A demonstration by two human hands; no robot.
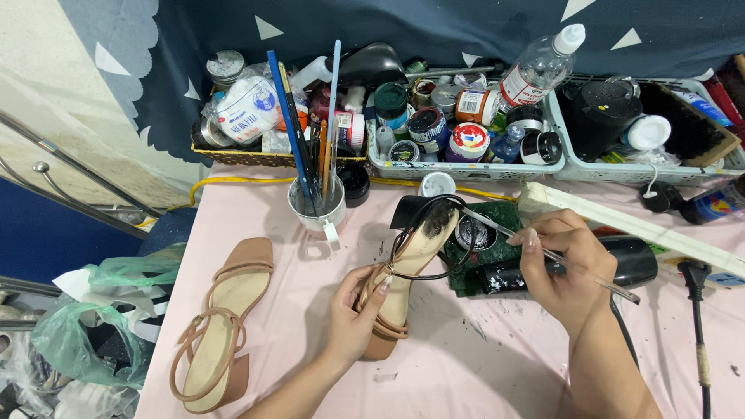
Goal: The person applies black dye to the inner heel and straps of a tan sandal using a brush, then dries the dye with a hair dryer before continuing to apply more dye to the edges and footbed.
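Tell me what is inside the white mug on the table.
The white mug holds upright brushes with blue, orange and dark handles. Their tips and anything at the bottom are hidden by the mug wall.

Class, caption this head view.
Left hand holds a tan sandal while right hand paints its heel with a brush.

Work table (466,365) covered in a pale pink cloth, flecked with dark paint at centre and right. Lying directly on it: 1 tan strappy sandal (221,326) at lower left; 1 white mug (318,209) of brushes at upper centre, with a black lid (355,183) just beside it; a white cap (436,184); a green cloth (485,260) bearing an open paint tin (475,233); a black cylinder (640,262) at right; a long white bar (628,225); a black cable (698,334) at the right edge. 3 baskets line the far edge: wicker tray (256,157), pale tray (458,169), grey tray (660,172).
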